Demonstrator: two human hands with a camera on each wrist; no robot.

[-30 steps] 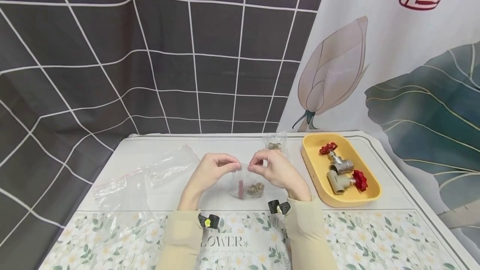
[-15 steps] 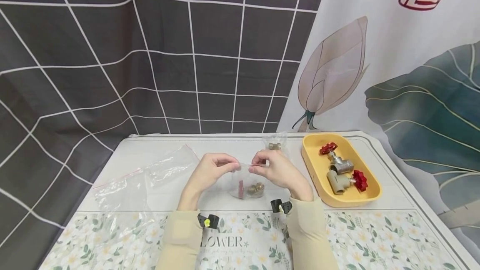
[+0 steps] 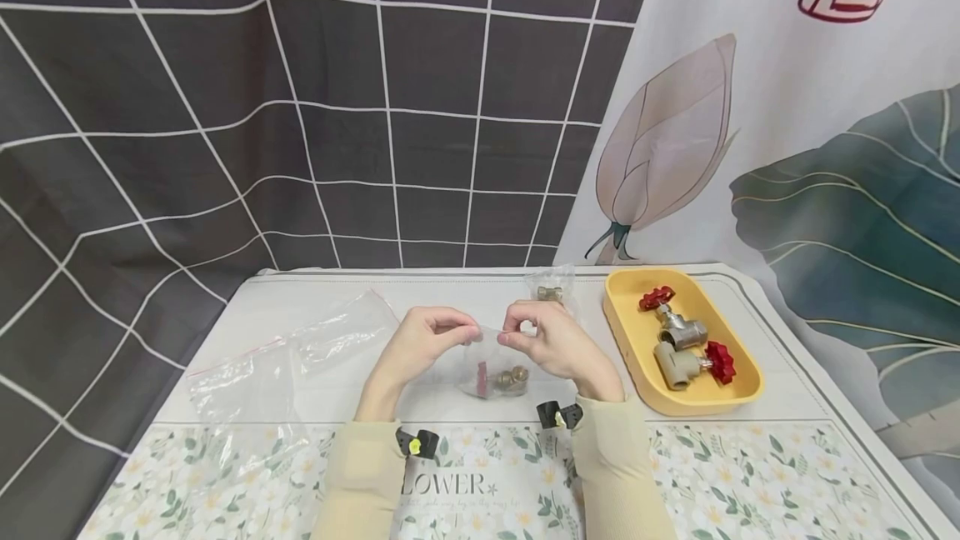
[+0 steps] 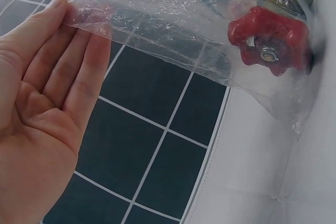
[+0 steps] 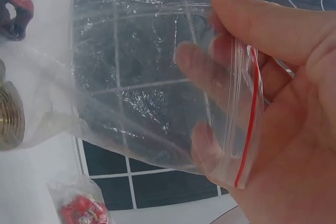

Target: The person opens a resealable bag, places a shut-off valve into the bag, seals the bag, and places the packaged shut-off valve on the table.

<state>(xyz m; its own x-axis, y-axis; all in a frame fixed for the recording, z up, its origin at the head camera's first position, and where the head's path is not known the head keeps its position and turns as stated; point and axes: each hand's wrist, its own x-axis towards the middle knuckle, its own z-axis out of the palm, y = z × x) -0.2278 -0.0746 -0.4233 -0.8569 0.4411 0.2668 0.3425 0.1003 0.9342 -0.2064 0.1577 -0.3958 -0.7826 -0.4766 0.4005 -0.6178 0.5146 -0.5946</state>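
A clear zip bag (image 3: 491,350) with a red strip (image 5: 251,124) along its mouth hangs between my hands, above the white part of the table mat. Inside lies a brass valve (image 3: 513,378) with a red handwheel (image 4: 270,40); its threaded end (image 5: 10,116) shows in the right wrist view. My left hand (image 3: 429,346) pinches one top corner between thumb and fingers. At the opposite corner, my right hand (image 3: 557,342) pinches the bag's zip edge, thumb on the near side and several fingers behind the plastic.
Two flat clear zip bags (image 3: 251,390) lie at the left, overlapping. Behind my right hand lies another bagged valve (image 3: 550,292). A yellow tray (image 3: 624,332) on the right holds a metal valve (image 3: 678,329) and a beige-bodied valve (image 3: 678,365), both with red handwheels.
My right hand's fingers have slid slightly along the bag's edge, right and then back left. The left hand and the bagged valve stay nearly in place.
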